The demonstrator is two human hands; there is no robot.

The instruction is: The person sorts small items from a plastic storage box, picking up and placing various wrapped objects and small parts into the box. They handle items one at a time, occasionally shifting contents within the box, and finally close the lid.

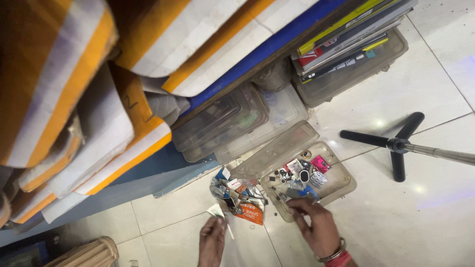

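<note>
My left hand point(213, 242) pinches a small clear packet point(217, 212) just above the white floor tiles, beside a heap of small parts and packets point(237, 195). My right hand point(314, 225), with bangles on its wrist, reaches into the front edge of an open clear plastic box point(341, 190). Its fingers close on a small dark item there; I cannot make out what it is. The box holds several small electronic parts and packets, and its hinged lid point(277, 151) lies open behind it.
More clear plastic boxes point(232, 121) sit under a blue shelf edge point(257, 54). Another box point(356, 69) carries a stack of books. Orange and white cartons point(99, 99) fill the left. A black tripod base point(396, 143) stands on the tiles at right.
</note>
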